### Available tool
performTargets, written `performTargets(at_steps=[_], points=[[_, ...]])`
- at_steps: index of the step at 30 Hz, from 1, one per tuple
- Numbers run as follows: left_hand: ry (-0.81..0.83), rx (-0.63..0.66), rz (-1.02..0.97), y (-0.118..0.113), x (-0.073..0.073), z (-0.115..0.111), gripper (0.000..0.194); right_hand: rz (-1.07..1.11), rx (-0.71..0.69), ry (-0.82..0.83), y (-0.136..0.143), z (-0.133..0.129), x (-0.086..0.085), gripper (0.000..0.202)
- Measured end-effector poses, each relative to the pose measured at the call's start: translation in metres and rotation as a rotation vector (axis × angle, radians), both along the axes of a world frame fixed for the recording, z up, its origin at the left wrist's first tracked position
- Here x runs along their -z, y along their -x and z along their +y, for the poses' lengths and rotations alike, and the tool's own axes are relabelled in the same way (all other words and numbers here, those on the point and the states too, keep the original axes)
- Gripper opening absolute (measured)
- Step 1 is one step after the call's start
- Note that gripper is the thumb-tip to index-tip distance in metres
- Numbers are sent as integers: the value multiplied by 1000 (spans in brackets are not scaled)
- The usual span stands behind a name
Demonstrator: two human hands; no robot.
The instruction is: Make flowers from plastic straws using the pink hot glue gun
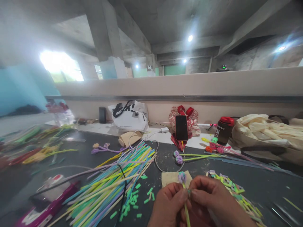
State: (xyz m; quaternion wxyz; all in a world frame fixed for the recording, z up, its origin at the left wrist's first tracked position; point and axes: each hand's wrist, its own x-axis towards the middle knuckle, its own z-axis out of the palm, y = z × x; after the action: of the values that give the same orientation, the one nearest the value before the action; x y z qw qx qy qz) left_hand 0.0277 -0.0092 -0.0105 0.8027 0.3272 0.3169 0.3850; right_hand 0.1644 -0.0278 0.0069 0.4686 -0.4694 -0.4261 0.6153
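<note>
The left hand (169,201) and right hand (213,197) are being held close together, fingertips closed in a pinch. The stem (187,217) of a purple flower (181,177) is being gripped by the left, seemingly for steadiness, while a small green bit (189,191) is being pinched against it by the right. The bloom is being held above the fingers, before a beige cloth (167,179), probably for clear sight. The right fingertips are being partly hidden; the stem's lower end is being cut off by the frame.
</note>
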Motion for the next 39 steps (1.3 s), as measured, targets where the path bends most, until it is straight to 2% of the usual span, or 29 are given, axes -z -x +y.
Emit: performTargets(at_steps=[3, 12, 17, 23, 28, 34, 37, 39], points=[[16, 39, -14, 1, 1, 2, 37, 55, -52, 36, -3, 2, 3, 29], [-38, 158, -22, 2, 13, 10, 40, 190, -195, -27, -10, 8, 17, 31], [-33, 171, -5, 2, 11, 9, 41, 263, -174, 29, -8, 7, 22, 33], [-9, 171, 9, 3, 7, 7, 37, 335, -168, 90, -9, 5, 24, 20], [-19, 183, 22, 3, 8, 8, 38, 351, -160, 102, -8, 6, 23, 24], [-8, 88, 45, 3, 5, 5, 39, 263, -121, 20, -6, 6, 19, 33], [-99, -3, 85, 2, 0, 4, 39, 129, -91, -39, -6, 4, 15, 33], [-204, -118, 196, 2, -4, 3, 35, 72, -77, -61, -6, 3, 13, 33]])
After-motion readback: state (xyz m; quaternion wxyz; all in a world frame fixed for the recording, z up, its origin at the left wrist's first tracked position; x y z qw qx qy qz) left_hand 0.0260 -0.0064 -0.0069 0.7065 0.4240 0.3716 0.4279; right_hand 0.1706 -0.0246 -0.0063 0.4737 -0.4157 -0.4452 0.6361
